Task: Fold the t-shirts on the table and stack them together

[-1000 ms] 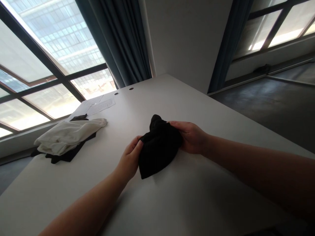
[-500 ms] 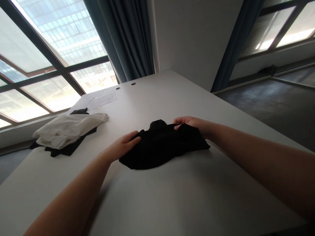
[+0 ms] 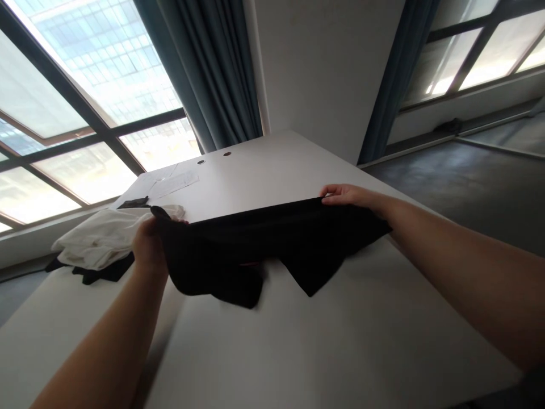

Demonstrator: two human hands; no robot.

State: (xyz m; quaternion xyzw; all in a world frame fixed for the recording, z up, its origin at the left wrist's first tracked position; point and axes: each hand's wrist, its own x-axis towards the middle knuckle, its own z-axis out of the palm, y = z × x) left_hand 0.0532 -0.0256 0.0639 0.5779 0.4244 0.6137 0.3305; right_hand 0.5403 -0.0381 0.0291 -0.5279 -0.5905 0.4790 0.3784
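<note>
A black garment (image 3: 255,233) is stretched between my two hands above the white table (image 3: 272,352); its exact kind does not show. My left hand (image 3: 150,241) is closed on its left end, with a flap of cloth over the fingers. My right hand (image 3: 347,196) pinches the upper edge near the right end. That upper edge runs nearly straight between them, while the lower part hangs in two pointed flaps. A small reddish spot shows under the middle of the cloth.
On the left of the table lies a crumpled white garment (image 3: 100,236) over dark cloth (image 3: 104,272). Behind it are a small black item (image 3: 133,203) and paper sheets (image 3: 176,183). Blue curtains (image 3: 217,74) and windows stand beyond the table.
My hands have moved apart, the left one leftward and up, the right one slightly up. The black garment went from bunched to stretched out, with flaps hanging.
</note>
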